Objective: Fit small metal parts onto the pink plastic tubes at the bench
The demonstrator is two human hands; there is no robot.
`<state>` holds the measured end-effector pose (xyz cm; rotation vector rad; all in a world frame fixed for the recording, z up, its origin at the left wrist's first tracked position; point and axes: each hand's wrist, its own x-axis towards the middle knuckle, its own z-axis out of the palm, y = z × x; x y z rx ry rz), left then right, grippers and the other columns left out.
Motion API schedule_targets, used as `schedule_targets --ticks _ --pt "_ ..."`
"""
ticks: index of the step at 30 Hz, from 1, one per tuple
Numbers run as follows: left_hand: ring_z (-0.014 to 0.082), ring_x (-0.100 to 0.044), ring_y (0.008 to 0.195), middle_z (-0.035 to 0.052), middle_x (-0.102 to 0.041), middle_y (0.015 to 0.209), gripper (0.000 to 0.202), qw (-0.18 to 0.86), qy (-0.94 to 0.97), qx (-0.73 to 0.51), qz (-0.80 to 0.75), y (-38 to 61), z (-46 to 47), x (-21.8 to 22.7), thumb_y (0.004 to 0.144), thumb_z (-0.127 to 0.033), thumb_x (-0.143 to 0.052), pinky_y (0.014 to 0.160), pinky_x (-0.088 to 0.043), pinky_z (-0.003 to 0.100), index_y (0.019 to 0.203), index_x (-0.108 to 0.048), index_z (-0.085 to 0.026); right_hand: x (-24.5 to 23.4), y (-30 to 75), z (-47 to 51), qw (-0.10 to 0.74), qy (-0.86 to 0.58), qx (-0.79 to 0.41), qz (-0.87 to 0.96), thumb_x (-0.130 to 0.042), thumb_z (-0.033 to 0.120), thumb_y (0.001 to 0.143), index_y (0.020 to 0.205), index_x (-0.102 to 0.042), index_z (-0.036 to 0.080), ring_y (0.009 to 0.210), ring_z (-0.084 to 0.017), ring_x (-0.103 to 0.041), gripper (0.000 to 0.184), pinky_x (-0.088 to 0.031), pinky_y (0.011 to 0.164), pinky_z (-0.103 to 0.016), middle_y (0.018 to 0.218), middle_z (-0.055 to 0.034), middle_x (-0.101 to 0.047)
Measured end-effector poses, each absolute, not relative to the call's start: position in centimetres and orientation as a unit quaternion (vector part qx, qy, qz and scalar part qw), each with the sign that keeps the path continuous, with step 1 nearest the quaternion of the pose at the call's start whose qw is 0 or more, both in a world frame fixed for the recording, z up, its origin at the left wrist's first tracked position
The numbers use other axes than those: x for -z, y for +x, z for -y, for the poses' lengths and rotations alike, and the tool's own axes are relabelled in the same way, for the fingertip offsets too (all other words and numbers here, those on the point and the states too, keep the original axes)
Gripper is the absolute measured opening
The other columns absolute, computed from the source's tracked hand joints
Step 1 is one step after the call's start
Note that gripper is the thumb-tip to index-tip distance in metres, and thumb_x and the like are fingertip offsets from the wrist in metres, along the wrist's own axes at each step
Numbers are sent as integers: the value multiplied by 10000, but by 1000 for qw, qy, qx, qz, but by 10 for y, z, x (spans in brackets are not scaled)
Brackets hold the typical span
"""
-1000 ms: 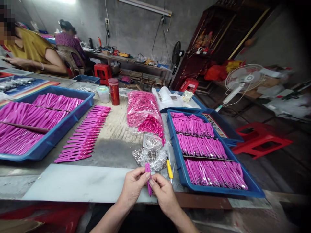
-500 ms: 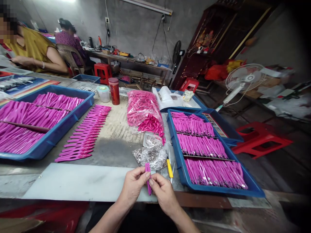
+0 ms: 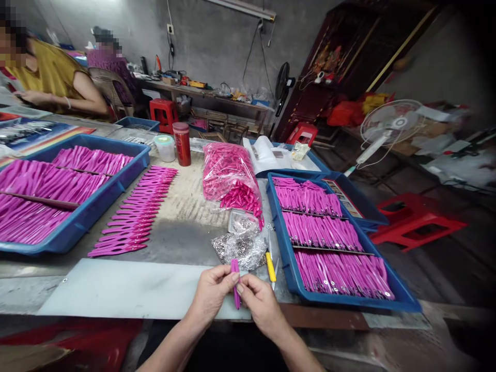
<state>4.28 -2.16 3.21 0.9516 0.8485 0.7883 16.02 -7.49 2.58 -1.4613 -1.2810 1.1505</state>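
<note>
Between my two hands, over the table's front edge, is a slim magenta plastic piece (image 3: pixel 235 294), held upright. My left hand (image 3: pixel 215 292) pinches it from the left, thumb on its near side. From the right, my right hand (image 3: pixel 258 299) grips it between thumb and fingertips. Just beyond lies a clear plastic bag of small metal parts (image 3: pixel 244 248). A yellow-handled screwdriver (image 3: pixel 270 266) rests right of the bag. A row of similar magenta pieces (image 3: pixel 135 212) lies at left, and a pale board (image 3: pixel 127 289) sits below it.
Blue trays of magenta pieces stand left (image 3: pixel 127 178) and right (image 3: pixel 284 258). A bag of pink parts (image 3: pixel 228 170), a red bottle (image 3: pixel 182 144) and a lidded tub (image 3: pixel 165 149) stand farther back. One co-worker (image 3: pixel 62 77) sits at far left, another (image 3: pixel 110 67) behind.
Both hands stay in nearly the same place, gripping the magenta piece. The right fingertips have shifted slightly up and left along it.
</note>
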Motion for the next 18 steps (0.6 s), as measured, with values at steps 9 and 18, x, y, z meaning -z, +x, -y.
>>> schedule_targets --ticks 9,18 --pt "59 -392 452 -52 -472 456 259 726 423 -349 -415 46 14 -34 566 -347 -667 459 -315 179 526 -550 -119 -32 161 62 404 -598 -512 465 -479 357 746 629 -505 154 406 -62 -315 236 -242 399 -192 440 61 -398" --pt "54 -385 441 -54 -460 437 244 731 404 -355 -420 47 11 -26 568 -328 -669 454 -302 173 535 -553 -115 -33 161 57 388 -625 -493 465 -480 327 729 596 -498 162 406 -68 -344 213 -262 400 -192 437 57 -420"
